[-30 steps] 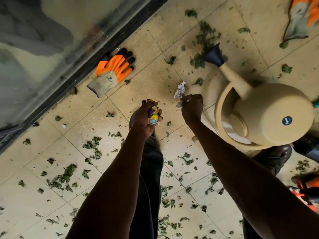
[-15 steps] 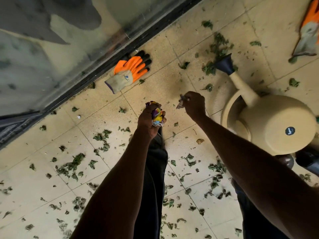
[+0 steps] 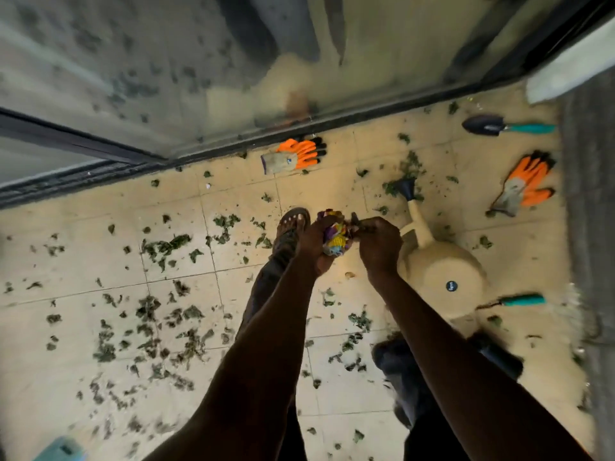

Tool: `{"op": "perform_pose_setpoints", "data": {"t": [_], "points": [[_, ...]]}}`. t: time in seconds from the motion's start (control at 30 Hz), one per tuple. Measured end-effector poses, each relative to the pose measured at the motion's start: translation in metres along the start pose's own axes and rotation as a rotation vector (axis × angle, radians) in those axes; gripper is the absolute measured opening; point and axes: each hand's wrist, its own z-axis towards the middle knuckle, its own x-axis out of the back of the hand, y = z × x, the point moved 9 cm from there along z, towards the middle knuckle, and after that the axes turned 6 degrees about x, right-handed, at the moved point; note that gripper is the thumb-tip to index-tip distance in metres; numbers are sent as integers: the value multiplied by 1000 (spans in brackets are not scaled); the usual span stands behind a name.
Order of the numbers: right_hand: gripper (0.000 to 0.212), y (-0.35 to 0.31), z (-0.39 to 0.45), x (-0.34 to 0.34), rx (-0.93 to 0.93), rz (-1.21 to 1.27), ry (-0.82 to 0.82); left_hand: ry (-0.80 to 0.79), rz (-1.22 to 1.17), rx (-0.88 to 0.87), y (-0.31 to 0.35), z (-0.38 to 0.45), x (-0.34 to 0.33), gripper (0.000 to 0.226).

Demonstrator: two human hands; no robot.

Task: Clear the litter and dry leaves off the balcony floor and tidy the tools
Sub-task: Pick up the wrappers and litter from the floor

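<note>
My left hand [image 3: 314, 242] grips a crumpled bundle of colourful wrappers [image 3: 334, 237] above the floor. My right hand [image 3: 377, 244] is pressed against the bundle's right side, its curled fingers pinching a small scrap of litter at the top of it. Dry green leaves [image 3: 166, 244] lie scattered over the beige floor tiles [image 3: 83, 267]. Two orange and grey gloves lie on the floor, one [image 3: 294, 156] by the glass door track, the other [image 3: 522, 186] at the right.
A beige watering can [image 3: 439, 274] lies beside my right hand. A trowel with a teal handle [image 3: 506, 126] lies at the far right; another teal-handled tool [image 3: 520, 300] is near the can. My sandalled foot [image 3: 291, 227] stands below my hands. A glass sliding door [image 3: 233, 71] bounds the floor.
My right hand has carried its picked-up scrap to the bundle in my left hand, and both hands now meet. The view has risen and pulled back, showing more floor and tools.
</note>
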Motion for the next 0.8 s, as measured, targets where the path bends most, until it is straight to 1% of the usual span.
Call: {"op": "perform_pose_setpoints", "data": {"t": [0.1, 0.17, 0.2, 0.23, 0.3, 0.37, 0.43, 0.53, 0.57, 0.63, 0.7, 0.73, 0.8], "points": [[20, -47, -23, 30, 124, -36, -100, -84, -86, -25, -9, -47, -18, 33], [26, -74, -39, 43, 201, -53, -158, -112, -141, -45, -13, -75, -27, 20], [26, -87, -46, 52, 200, -54, -178, -123, -177, -51, -16, -92, -31, 13], [24, -100, -55, 64, 187, -56, -186, -139, -214, -50, -21, -109, -36, 12], [19, -122, -67, 88, 167, -55, -184, -195, -262, -53, -27, -144, -50, 14], [15, -144, -87, 117, 146, -51, -185, -244, -251, -58, -31, -183, -65, 19], [11, -162, -105, 151, 155, -67, -147, -265, -194, -66, -37, -218, -84, 18], [8, -171, -127, 210, 121, -30, 3, -263, -117, -78, -54, -254, -116, 19], [14, -173, -137, 237, 107, -15, 65, -275, -78, -98, -63, -269, -132, 20], [30, -166, -146, 265, 36, 0, 139, -248, -48, -116, -73, -280, -149, 21], [34, -163, -159, 295, 12, 81, 135, -240, -16, -140, -88, -295, -166, 19], [32, -161, -163, 306, 1, 167, 109, -243, -3, -156, -93, -303, -175, 18], [28, -157, -172, 315, -87, 427, 18, -244, 3, -179, -100, -320, -187, 17]]}}
